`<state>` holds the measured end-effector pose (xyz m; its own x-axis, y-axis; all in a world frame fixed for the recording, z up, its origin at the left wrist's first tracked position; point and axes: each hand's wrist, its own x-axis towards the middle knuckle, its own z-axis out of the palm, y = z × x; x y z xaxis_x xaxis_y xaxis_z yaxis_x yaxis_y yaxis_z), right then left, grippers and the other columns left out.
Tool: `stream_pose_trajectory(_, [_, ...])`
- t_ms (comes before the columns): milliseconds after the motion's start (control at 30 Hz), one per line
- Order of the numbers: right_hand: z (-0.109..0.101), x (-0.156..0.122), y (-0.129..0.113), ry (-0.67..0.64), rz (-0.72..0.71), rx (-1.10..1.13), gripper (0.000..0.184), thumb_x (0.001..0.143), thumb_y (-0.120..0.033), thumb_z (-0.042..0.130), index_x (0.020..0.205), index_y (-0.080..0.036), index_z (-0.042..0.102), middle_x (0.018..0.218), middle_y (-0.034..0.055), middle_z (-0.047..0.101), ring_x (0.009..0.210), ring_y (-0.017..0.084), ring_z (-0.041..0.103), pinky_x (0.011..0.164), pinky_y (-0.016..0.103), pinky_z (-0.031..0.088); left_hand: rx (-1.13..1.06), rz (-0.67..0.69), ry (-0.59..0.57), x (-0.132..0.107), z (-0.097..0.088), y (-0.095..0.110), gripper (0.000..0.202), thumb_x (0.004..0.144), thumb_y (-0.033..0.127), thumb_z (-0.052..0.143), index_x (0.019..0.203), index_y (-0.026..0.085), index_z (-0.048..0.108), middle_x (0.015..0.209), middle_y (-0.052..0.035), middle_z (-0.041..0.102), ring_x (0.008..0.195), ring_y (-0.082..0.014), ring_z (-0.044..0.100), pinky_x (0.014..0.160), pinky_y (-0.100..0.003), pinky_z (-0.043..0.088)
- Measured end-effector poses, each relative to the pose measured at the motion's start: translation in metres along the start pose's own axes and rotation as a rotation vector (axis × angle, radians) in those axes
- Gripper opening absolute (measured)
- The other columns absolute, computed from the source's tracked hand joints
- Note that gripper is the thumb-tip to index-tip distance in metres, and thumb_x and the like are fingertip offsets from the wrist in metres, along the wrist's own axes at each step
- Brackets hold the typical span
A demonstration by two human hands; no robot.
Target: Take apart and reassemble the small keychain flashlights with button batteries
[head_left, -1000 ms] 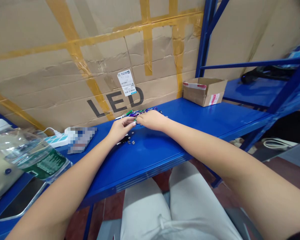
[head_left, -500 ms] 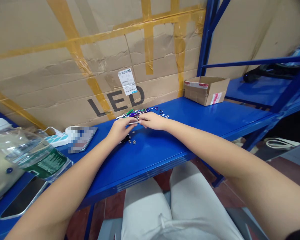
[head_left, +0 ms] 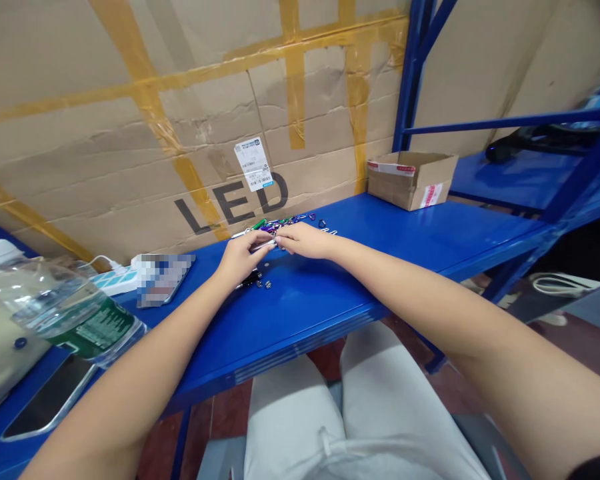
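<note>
Above the blue shelf top, my left hand [head_left: 243,255] is closed, with a slim silvery metal piece [head_left: 263,246] pinched between thumb and fingers. My right hand [head_left: 300,240] meets it from the right, its fingertips closed at the end of that piece. The kind of piece is too small to make out. Just behind both hands lies a heap of small coloured metal clips [head_left: 293,221] in purple, green and silver, looking like carabiners. A black clip [head_left: 322,223] lies to the right of the heap. Small silvery bits [head_left: 268,285] and dark pieces [head_left: 250,279] rest below my left hand.
An open cardboard box [head_left: 405,183] stands at the back right. To the left are a large water bottle [head_left: 93,330], a phone [head_left: 50,398], a power strip [head_left: 115,280] and a blurred flat item [head_left: 165,280]. A big taped carton [head_left: 205,133] rises behind the shelf.
The silvery piece between my hands has tilted slightly, its right end now higher. Both hands stay in nearly the same place, and the view has shifted a little.
</note>
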<state>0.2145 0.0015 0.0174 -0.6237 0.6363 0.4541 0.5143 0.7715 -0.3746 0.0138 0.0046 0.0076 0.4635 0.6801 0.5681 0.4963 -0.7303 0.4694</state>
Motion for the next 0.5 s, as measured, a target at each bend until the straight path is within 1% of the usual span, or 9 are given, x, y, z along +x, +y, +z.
stream_pose_trajectory(67, [0.001,0.0,0.001,0.033,-0.023,0.008,0.027,0.092,-0.02,0.04,0.068,-0.015,0.052,0.072,0.0017,0.056,0.071,0.013,0.048,0.069,0.025,0.035,0.068,-0.009,-0.03,0.001,-0.002,0.003,0.029,0.084,0.04,0.06,0.101,0.018,0.068,0.099,-0.006,0.073,0.089,-0.0214,0.068,0.083,-0.034,0.053])
stream_pose_trajectory(133, [0.003,0.001,0.002,0.062,-0.002,0.056,0.027,0.091,-0.02,0.041,0.066,-0.016,0.051,0.069,0.0005,0.055,0.069,0.012,0.048,0.068,0.024,0.035,0.169,0.015,-0.048,0.002,-0.005,0.005,0.027,0.086,0.041,0.056,0.097,0.02,0.07,0.098,-0.0049,0.073,0.09,-0.0222,0.067,0.081,-0.033,0.052])
stream_pose_trajectory(200, [0.005,0.002,0.001,0.061,0.088,0.192,0.026,0.091,-0.019,0.041,0.066,-0.016,0.05,0.062,-0.0014,0.053,0.063,0.011,0.048,0.065,0.023,0.037,0.245,0.078,-0.04,0.002,-0.008,0.006,0.027,0.088,0.04,0.055,0.094,0.021,0.071,0.097,-0.0051,0.074,0.09,-0.0219,0.067,0.081,-0.032,0.051])
stream_pose_trajectory(267, [0.006,0.003,0.0,0.025,0.212,0.381,0.025,0.091,-0.019,0.038,0.069,-0.017,0.05,0.056,-0.0031,0.051,0.053,0.01,0.046,0.057,0.022,0.037,0.287,0.162,0.002,0.002,-0.011,0.005,0.025,0.088,0.038,0.055,0.093,0.02,0.072,0.097,-0.0059,0.073,0.09,-0.021,0.066,0.082,-0.031,0.05])
stream_pose_trajectory(333, [0.006,0.004,-0.002,-0.024,0.3,0.546,0.024,0.091,-0.02,0.037,0.072,-0.017,0.051,0.053,-0.004,0.05,0.046,0.009,0.042,0.049,0.021,0.036,0.322,0.217,0.038,0.003,-0.012,0.004,0.024,0.088,0.036,0.055,0.094,0.02,0.071,0.097,-0.0063,0.073,0.091,-0.0207,0.066,0.084,-0.032,0.05])
stream_pose_trajectory(400, [0.006,0.004,-0.003,-0.042,0.343,0.651,0.025,0.092,-0.022,0.036,0.072,-0.017,0.051,0.052,-0.004,0.049,0.043,0.008,0.04,0.044,0.021,0.035,0.354,0.231,0.051,0.003,-0.012,0.002,0.023,0.088,0.034,0.054,0.098,0.021,0.071,0.099,-0.0062,0.073,0.093,-0.0208,0.065,0.086,-0.033,0.049])
stream_pose_trajectory(500, [0.005,0.005,-0.004,-0.028,0.381,0.71,0.028,0.094,-0.025,0.036,0.071,-0.017,0.05,0.051,-0.0034,0.05,0.041,0.008,0.04,0.042,0.02,0.034,0.385,0.235,0.055,0.003,-0.01,0.001,0.024,0.09,0.034,0.052,0.1,0.021,0.07,0.101,-0.0063,0.072,0.095,-0.0206,0.065,0.085,-0.033,0.049])
